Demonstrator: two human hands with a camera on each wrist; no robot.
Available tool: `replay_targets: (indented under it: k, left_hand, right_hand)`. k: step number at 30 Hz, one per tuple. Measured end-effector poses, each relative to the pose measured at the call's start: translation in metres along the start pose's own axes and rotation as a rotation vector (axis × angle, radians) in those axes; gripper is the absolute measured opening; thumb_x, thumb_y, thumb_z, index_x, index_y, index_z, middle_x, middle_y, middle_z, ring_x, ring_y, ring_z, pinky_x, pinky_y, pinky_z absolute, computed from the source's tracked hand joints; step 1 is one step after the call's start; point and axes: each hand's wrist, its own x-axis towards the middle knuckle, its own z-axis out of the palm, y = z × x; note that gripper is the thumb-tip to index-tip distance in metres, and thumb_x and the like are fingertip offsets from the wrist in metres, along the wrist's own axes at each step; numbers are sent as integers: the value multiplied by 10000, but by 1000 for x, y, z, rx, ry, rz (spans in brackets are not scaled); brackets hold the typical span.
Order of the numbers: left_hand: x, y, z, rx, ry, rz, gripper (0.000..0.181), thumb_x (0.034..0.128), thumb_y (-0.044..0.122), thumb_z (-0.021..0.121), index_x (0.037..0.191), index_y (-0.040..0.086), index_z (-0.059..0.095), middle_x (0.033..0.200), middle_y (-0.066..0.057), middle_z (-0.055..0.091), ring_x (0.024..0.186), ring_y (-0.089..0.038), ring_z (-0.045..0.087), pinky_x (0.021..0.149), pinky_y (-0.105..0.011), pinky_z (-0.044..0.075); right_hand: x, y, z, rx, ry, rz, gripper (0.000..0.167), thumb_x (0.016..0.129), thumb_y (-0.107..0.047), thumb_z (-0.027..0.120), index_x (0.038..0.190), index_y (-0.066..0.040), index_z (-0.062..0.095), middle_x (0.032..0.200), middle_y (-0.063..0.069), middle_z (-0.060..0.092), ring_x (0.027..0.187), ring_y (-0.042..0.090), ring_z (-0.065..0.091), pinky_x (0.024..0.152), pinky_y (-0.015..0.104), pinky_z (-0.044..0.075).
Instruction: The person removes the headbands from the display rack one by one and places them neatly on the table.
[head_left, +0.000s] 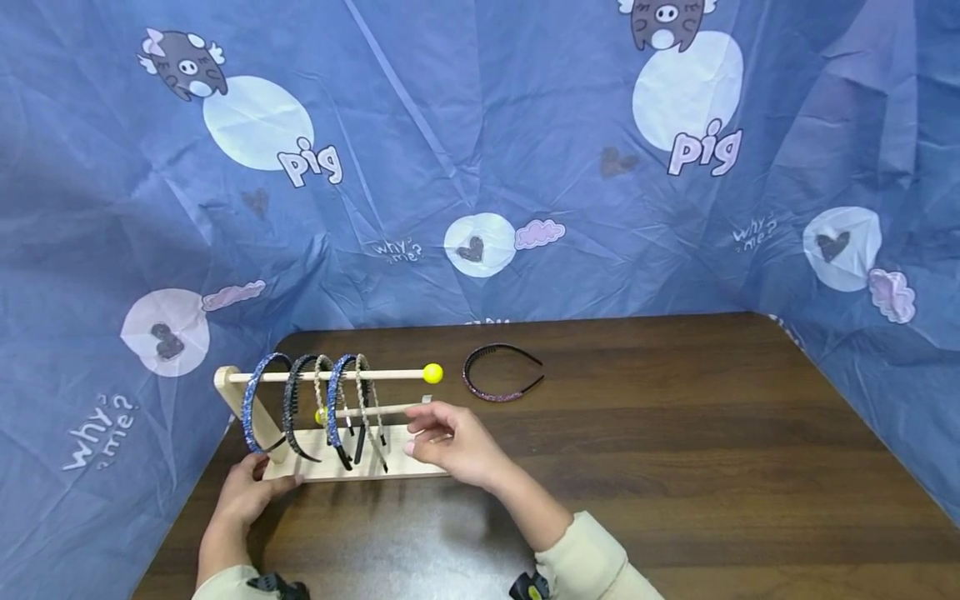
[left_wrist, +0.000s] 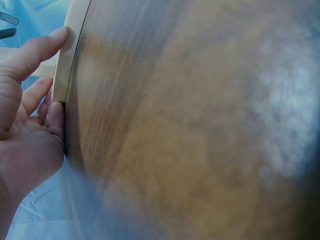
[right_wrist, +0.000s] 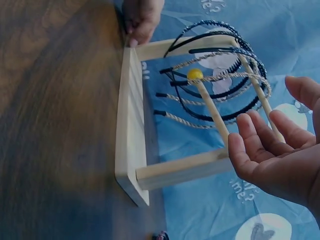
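A pale wooden headband stand (head_left: 408, 467) with two rods stands at the table's left side. My left hand (head_left: 246, 492) grips the left end of its base; in the left wrist view the thumb presses one side of the edge and the fingers (left_wrist: 56, 117) curl at its end. Several headbands hang on the upper rod (head_left: 401, 375): a blue glittery headband (head_left: 251, 408), a dark one (head_left: 288, 408), another blue one (head_left: 333, 408) and braided beige ones. My right hand (head_left: 457, 442) is beside the lower rod (right_wrist: 212, 110), fingers loosely bent and holding nothing; whether they touch the rod I cannot tell.
A purple glittery headband (head_left: 495, 397) lies on the brown wooden table (head_left: 675, 450) behind the stand. Yellow balls cap the rod ends, such as the upper rod's ball (head_left: 432, 373). Blue printed cloth (head_left: 420, 167) hangs around the table's back and sides.
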Motion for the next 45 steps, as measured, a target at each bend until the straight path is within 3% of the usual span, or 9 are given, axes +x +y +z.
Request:
replay_targets:
  k: [9, 13, 17, 21, 26, 29, 37, 45]
  left_hand:
    - [1, 1, 0, -6, -7, 3, 716, 747, 139, 746, 1271, -156, 357, 1203, -347, 466, 1033, -378, 483, 827, -377, 402]
    - [1, 2, -2, -9, -6, -6, 718, 749, 130, 748, 1276, -156, 352, 1203, -349, 461, 1041, -384, 477, 831, -380, 396]
    - [0, 2, -2, -5, -9, -4, 715, 748, 139, 747, 1274, -152, 360, 1205, -345, 466, 1042, -379, 478, 830, -374, 396]
    - [0, 1, -2, -8, -9, -10, 724, 744, 145, 745, 1275, -156, 355, 1212, -350, 455, 1053, -389, 468, 857, -404, 383]
    - [2, 0, -4, -5, -6, 2, 703, 750, 127, 747, 1267, -158, 365, 1203, -347, 471, 1001, -346, 501, 817, -351, 408]
    - [3, -1, -4, -5, -4, 7, 689, 753, 121, 749, 1261, -156, 375, 1195, -339, 486, 971, -314, 513, 771, -297, 423]
    - [1, -2, -3, -7, -3, 4, 697, 745, 132, 754, 1259, -156, 380, 1195, -337, 488, 989, -329, 509, 776, -302, 420]
    - [0, -1, 0, -15, -7, 1, 694, 747, 121, 750, 1262, -153, 376, 1210, -340, 475, 1028, -355, 488, 817, -336, 402]
  right_hand:
    - [16, 38, 15, 88, -18, -16, 390, 821, -20, 665, 1195, 23, 566, 1038, 144, 621, 886, 162, 595, 753, 256, 484]
    - [20, 43, 23, 99, -23, -32, 422, 816, -39, 681, 1214, 23, 553, 1043, 129, 624, 925, 227, 598, 778, 264, 484]
    - [23, 45, 29, 94, -14, -26, 441, 812, -30, 680, 1225, 30, 538, 1062, 128, 614, 976, 329, 570, 800, 262, 476]
    - [24, 42, 34, 85, -1, -22, 415, 811, 4, 666, 1206, 38, 542, 1082, 165, 605, 983, 323, 565, 803, 259, 474]
    - [26, 35, 39, 67, -1, -48, 416, 800, 57, 647, 1201, 68, 535, 1077, 207, 594, 947, 255, 576, 789, 273, 483]
    - [33, 46, 42, 69, -10, -58, 429, 793, 50, 657, 1207, 45, 542, 1044, 195, 601, 907, 204, 584, 768, 254, 487]
    - [35, 53, 46, 8, 4, -81, 339, 790, 52, 662, 1116, 72, 574, 854, 118, 617, 720, 59, 549, 681, 223, 493]
    - [26, 26, 43, 9, 58, -180, 165, 790, 136, 610, 948, 115, 571, 801, 222, 595, 713, 133, 525, 599, 187, 452]
